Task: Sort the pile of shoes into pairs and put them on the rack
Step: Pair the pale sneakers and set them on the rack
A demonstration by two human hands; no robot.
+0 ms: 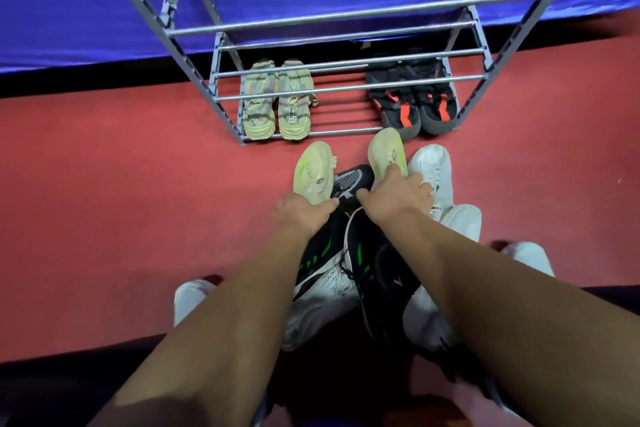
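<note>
The step in hand was judged to be the lifting of a matched pair out of the pile (346, 270) that lay on the floor just in front of the rack (346, 131). The left hand (304, 215) was curled round the heel end of the left yellow shoe (313, 168). The right hand (398, 194) was clamped over the heel end of the right yellow shoe (384, 149), whose toe lay almost at the rack's front bar. A black mesh shoe (349, 180) was wedged between the two, touching both, and a white shoe (433, 166) lay just beside the right one.

On the rack's bottom shelf a striped yellow pair (294, 114) had been set at the left end and a black and red pair (405, 107) at the right end, with a stretch of bars between them.

It was judged that both shoes should be raised straight up first, so that the black mesh shoe was not dragged along. They should then be brought together and slid onto that middle stretch, side by side and square to the bars. The heels should be kept firmly held until both soles were borne by the bars, since a shoe laid crookedly could tip between them.
</note>
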